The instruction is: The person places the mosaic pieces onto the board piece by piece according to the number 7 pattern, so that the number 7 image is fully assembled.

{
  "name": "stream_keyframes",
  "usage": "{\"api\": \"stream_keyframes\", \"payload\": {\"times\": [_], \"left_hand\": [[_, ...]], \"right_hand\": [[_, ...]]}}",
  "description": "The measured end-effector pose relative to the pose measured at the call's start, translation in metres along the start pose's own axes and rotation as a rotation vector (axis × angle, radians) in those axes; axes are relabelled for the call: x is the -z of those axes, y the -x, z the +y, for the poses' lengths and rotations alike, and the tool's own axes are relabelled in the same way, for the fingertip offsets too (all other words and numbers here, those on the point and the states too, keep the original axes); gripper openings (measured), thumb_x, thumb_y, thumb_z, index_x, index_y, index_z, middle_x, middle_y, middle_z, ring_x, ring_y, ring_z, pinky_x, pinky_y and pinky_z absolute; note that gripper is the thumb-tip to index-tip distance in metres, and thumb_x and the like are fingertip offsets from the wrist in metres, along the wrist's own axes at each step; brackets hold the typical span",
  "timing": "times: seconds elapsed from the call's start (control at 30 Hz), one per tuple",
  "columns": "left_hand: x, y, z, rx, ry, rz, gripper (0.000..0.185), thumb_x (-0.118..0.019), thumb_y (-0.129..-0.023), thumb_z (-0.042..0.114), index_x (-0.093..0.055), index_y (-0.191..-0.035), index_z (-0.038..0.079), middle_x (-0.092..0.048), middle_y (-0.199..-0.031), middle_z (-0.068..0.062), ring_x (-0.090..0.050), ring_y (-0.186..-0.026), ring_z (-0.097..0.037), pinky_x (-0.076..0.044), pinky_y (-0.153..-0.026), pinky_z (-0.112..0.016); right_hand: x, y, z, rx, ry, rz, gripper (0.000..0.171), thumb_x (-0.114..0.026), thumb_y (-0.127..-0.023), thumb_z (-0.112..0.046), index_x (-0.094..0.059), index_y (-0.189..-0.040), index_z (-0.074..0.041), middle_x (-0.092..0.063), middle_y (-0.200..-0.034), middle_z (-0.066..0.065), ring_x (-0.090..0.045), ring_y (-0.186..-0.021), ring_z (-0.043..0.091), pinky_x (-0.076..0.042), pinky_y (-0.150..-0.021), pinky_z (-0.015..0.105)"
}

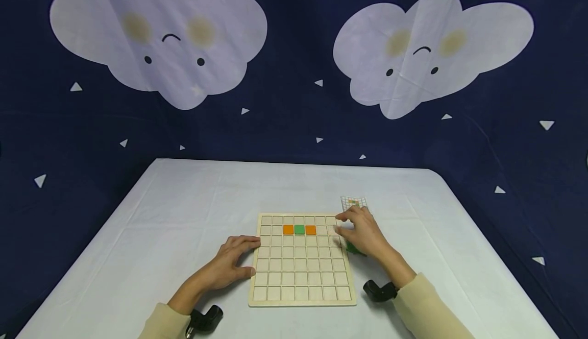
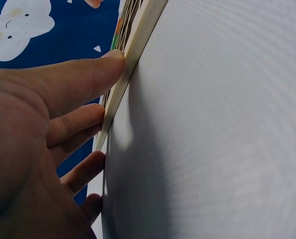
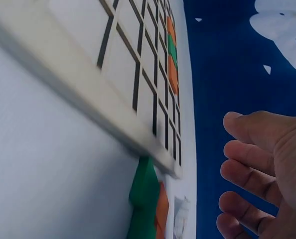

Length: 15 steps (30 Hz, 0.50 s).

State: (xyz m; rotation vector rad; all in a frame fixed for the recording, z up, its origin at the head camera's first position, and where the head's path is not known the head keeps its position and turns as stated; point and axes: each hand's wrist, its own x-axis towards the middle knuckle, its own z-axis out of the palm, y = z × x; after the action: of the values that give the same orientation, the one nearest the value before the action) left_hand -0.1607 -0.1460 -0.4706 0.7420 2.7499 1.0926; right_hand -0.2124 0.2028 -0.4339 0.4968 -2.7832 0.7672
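Note:
A wooden grid board (image 1: 300, 303) lies on the table. One green tile (image 1: 299, 229) sits between a left orange tile (image 1: 288, 229) and a right orange tile (image 1: 310, 229) in its second row from the top. My left hand (image 1: 222, 265) rests against the board's left edge, thumb and fingertips touching it with fingers fairly straight. Above the board's upper right edge hovers my right hand (image 1: 364, 231), thumb and fingers apart, nothing between them. Partly hidden under it are loose green tiles (image 3: 144, 191) and orange ones (image 3: 161, 211) beside the board.
A small printed grid card (image 1: 347, 202) with coloured squares lies beyond the board's top right corner. White cloth covers the table (image 1: 184, 196). A dark blue backdrop (image 1: 294, 124) with clouds hangs behind it. Black wrist devices sit at the left wrist (image 1: 206, 319) and right wrist (image 1: 379, 291).

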Motion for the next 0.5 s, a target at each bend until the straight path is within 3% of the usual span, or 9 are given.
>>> {"api": "stream_keyframes", "payload": {"times": [0.1, 0.5], "left_hand": [[0.000, 0.000, 0.000, 0.002, 0.002, 0.002, 0.057, -0.071, -0.080, 0.021, -0.052, -0.132, 0.006, -0.046, -0.141, -0.006, -0.035, -0.128, -0.029, -0.024, -0.103, -0.057], [0.000, 0.000, -0.001, 0.004, 0.005, 0.001, 0.058, -0.072, -0.080, 0.021, -0.052, -0.132, 0.006, -0.046, -0.141, -0.007, -0.035, -0.128, -0.029, -0.024, -0.103, -0.057]], "right_hand": [[0.004, 0.003, 0.005, -0.017, 0.020, 0.007, 0.028, -0.074, -0.078, -0.022, -0.071, -0.104, -0.010, -0.063, -0.097, 0.001, -0.044, -0.082, 0.015, -0.035, -0.072, 0.030], [0.013, 0.021, 0.024, -0.060, 0.041, 0.050, 0.027, -0.075, -0.077, -0.021, -0.071, -0.101, -0.010, -0.063, -0.094, 0.000, -0.046, -0.083, 0.016, -0.037, -0.072, 0.029]]}}
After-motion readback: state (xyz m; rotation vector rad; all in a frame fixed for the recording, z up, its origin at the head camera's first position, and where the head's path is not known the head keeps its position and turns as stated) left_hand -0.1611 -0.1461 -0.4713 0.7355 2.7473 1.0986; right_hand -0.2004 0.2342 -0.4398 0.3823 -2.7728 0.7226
